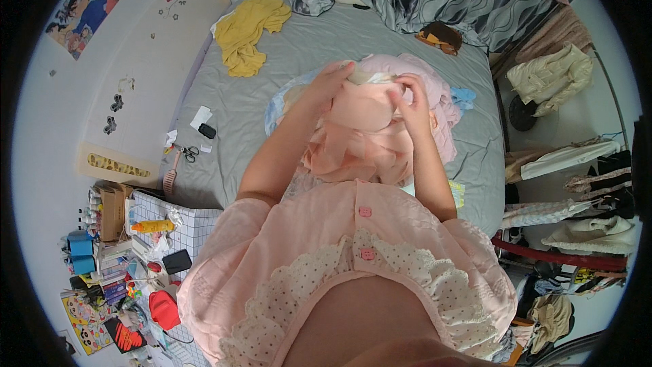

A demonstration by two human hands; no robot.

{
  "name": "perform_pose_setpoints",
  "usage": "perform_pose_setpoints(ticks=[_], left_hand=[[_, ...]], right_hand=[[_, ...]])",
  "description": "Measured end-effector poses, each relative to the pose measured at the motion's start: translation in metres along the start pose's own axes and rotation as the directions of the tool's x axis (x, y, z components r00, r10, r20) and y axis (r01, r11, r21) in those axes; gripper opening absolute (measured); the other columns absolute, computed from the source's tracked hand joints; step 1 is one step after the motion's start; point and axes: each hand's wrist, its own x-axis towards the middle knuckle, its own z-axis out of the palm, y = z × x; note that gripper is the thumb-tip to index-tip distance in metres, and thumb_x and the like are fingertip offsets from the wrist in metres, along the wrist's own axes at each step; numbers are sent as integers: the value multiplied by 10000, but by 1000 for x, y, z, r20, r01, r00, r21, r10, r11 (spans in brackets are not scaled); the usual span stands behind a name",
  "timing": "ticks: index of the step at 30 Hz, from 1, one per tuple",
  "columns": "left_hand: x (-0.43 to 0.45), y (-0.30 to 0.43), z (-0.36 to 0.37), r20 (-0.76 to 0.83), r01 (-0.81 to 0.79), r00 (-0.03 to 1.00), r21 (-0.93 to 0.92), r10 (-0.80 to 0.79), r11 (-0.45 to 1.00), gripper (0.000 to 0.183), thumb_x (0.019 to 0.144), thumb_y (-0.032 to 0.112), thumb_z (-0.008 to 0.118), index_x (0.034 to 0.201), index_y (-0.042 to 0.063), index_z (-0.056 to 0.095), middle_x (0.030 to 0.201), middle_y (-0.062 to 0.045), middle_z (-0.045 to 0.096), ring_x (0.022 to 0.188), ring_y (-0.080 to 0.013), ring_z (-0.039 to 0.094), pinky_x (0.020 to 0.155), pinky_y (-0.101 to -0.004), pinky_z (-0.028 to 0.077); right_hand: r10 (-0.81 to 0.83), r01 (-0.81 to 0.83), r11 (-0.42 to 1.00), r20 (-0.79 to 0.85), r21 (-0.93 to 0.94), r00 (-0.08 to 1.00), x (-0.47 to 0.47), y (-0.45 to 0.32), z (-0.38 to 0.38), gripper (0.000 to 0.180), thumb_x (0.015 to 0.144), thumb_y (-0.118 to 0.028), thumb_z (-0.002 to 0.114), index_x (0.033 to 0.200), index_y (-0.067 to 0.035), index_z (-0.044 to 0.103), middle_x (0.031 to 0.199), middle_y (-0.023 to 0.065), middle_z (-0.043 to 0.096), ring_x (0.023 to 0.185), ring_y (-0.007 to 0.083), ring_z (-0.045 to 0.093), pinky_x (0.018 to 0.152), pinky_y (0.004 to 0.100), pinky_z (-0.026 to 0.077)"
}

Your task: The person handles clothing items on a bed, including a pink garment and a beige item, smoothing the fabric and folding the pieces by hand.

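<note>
Both my hands are raised over the bed, at the top edge of a peach cloth garment (359, 107) with a smooth rounded upper part and loose folds below. My left hand (333, 84) grips its upper left edge, fingers curled over a whitish band. At the upper right edge, my right hand (413, 99) pinches the fabric between bent fingers. Behind the garment lies a heap of light pink cloth (433, 81), with pale blue patterned cloth (275, 109) showing on the left. A small blue cloth (462, 98) pokes out at the right of the heap.
On the grey bedsheet (224, 107) lie a yellow garment (249, 35), scissors (190, 154), a pink comb (171, 173) and a small black case (207, 131). A cluttered table (198, 224) stands at the left. Clothes hang on the right, among them a cream jacket (552, 76).
</note>
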Motion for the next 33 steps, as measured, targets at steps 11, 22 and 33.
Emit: perform_pose_setpoints(ticks=[11, 22, 33], left_hand=[[2, -1, -8, 15, 10, 1000, 684, -27, 730, 191, 780, 213, 536, 860, 40, 527, 838, -58, 549, 733, -116, 521, 637, -223, 415], [6, -10, 5, -49, -118, 983, 565, 176, 817, 213, 790, 214, 517, 773, 8, 565, 619, 4, 475, 600, -84, 425, 558, -232, 363], [20, -35, 5, -41, -76, 995, 341, 96, 937, 228, 866, 188, 372, 931, 8, 496, 834, -58, 530, 739, -118, 491, 654, -261, 410]], right_hand=[[81, -92, 990, -102, -103, 991, -9, -8, -8, 103, 694, -13, 554, 784, -6, 505, 816, 108, 561, 741, 229, 537, 622, 278, 428], [-83, 86, 991, 33, -101, 996, -3, -21, -6, 148, 603, 38, 570, 735, -20, 536, 785, 88, 539, 731, 231, 525, 714, 301, 427], [33, 82, 932, 309, -352, 951, -11, -22, -2, 105, 612, -51, 588, 717, -50, 585, 739, 54, 518, 766, 238, 454, 700, 319, 383]])
